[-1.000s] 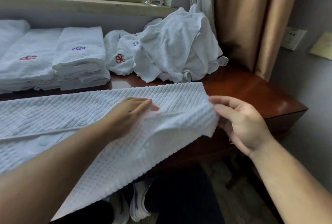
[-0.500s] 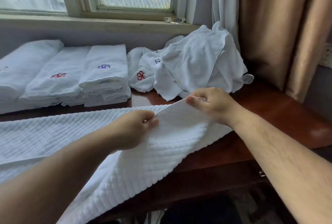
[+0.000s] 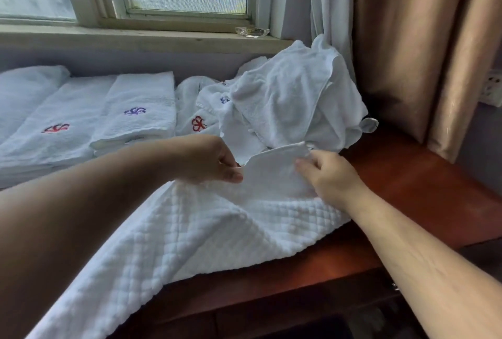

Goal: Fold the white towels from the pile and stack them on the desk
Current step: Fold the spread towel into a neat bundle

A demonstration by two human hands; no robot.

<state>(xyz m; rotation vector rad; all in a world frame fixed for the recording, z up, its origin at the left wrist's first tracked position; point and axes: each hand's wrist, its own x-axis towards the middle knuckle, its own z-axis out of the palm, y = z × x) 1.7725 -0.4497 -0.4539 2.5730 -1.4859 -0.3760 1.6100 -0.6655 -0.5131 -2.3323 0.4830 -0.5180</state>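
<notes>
Item: white waffle-weave cotton towel (image 3: 195, 235), spread on the polished red-brown wooden desk (image 3: 423, 202), its near part draped over the front edge below both forearms. Handling, as judged: soft, limp and light, no stiffness to hold a shape unaided; the textured weave is likely to give a sure, non-slip hold; nothing fragile. Best taken at hemmed edges and corners, where the cloth is firmest, with two spaced holds so the fold line stays straight. Position: the raised far edge is held between the two hands, the bulk lying beneath and nearward of them. Left hand (image 3: 214, 160): fingers curled, the towel's edge pinched at its fingertips, cloth trailing down under the wrist. Right hand (image 3: 330, 175): fingers curled onto the same lifted flap near its corner, the flap arching leftward from it toward the left hand; the exact thumb contact cannot be told. Related stock: crumpled pile of unfolded white towels (image 3: 293, 99), just beyond the right hand and touching the lifted corner or very nearly so; contact cannot be confirmed. Stacks of folded white towels with red and blue embroidered marks (image 3: 135, 113), beyond and left of the left hand, apart from it. Judgement: fold in progress, the lifted edge not yet laid down.
</notes>
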